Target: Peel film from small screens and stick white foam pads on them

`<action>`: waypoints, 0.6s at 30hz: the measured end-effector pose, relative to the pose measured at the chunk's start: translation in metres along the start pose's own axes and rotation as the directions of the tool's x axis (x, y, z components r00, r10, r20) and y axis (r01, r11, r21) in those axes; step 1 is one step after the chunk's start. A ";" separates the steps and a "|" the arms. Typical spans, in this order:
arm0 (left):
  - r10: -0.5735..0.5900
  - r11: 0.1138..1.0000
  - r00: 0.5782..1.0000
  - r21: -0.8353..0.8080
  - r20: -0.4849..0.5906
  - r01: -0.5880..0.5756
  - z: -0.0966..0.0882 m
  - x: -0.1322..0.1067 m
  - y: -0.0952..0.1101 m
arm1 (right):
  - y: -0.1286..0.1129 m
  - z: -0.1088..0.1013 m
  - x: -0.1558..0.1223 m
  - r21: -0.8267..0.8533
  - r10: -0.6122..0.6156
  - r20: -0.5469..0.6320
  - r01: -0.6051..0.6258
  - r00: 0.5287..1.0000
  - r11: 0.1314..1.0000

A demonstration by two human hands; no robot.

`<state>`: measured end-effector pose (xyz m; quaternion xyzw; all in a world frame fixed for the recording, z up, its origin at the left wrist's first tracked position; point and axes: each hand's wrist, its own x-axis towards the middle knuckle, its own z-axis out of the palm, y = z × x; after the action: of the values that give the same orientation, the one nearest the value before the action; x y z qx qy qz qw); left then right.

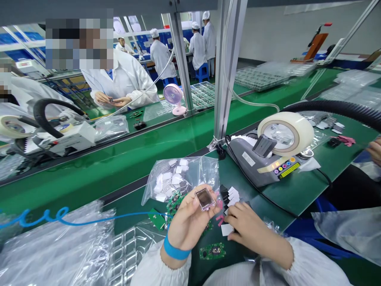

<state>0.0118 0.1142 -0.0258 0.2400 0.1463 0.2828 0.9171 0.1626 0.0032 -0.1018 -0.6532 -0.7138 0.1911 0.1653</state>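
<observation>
My left hand (187, 220) pinches a small square display module (205, 198) with a dark screen and pinkish frame, tilted up over the green mat. My right hand (248, 228) rests just right of it, fingers curled on a fan of small black and white pads (230, 195); a white pad (226, 229) lies under its thumb. A blue wrist strap (175, 250) circles my left wrist. Small green circuit boards (212, 251) lie below my hands, with another green circuit board (156, 218) at the left.
A clear bag of white pads (181, 176) lies behind my hands. A grey tape dispenser (262, 159) with a big tape roll (285, 133) stands at right. A blue cable (59, 216) and plastic trays (53, 246) are at left. Co-workers in white coats (125, 79) sit beyond the green conveyor (119, 159).
</observation>
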 end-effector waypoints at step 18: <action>-0.079 0.997 0.997 0.009 0.022 0.079 0.007 0.000 -0.006 | 0.012 -0.041 -0.001 0.460 0.108 -0.195 -0.006 0.975 0.888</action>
<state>0.0167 0.1074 -0.0230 0.2409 0.1466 0.2430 0.9281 0.1927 0.0052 -0.0718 -0.6335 -0.6072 0.2866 0.3846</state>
